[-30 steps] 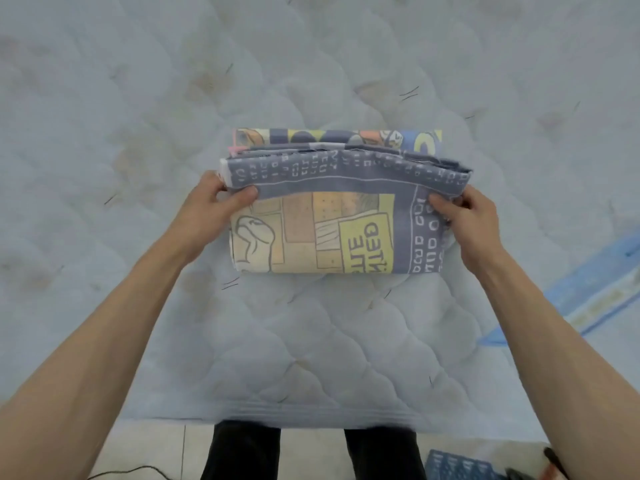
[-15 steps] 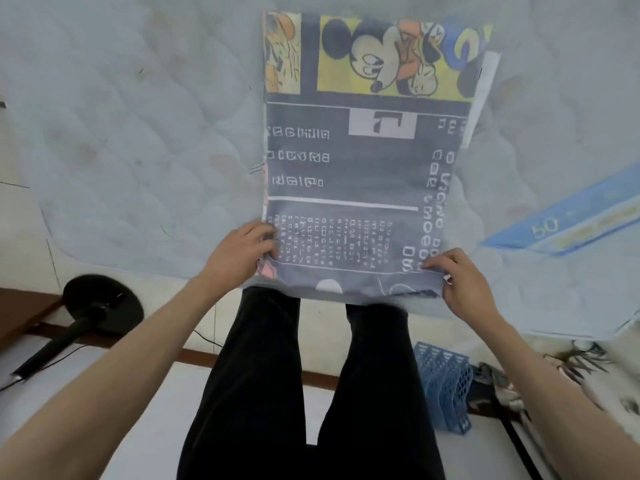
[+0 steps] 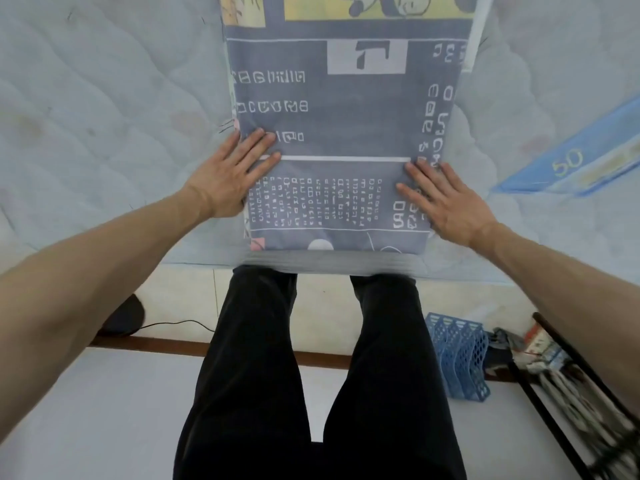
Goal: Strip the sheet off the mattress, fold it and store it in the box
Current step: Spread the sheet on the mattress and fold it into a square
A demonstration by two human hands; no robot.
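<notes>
Fingers point(image 3: 258, 147) of the left hand point(image 3: 227, 178) lie straight and slightly spread, flat on the left edge of the sheet point(image 3: 343, 133); the thumb is tucked out of sight under the palm side. The right hand point(image 3: 446, 199) mirrors it, its fingers straight and apart, pressing the right edge. The sheet is a folded rectangle of thin grey cloth printed with white glyph-like marks, with yellow cartoon panels at its far end, cut off by the top of the frame. Its near edge reaches the rim of the mattress point(image 3: 104, 116) and blurs there. The mattress is pale, quilted in soft puffs, faintly stained. A blue label point(image 3: 568, 164) lies on it at right, partly cut off. Below, black trousers point(image 3: 311, 375) and a blue mesh rack point(image 3: 457, 355) stand on the floor; clutter beside the rack is too blurred to make out.
</notes>
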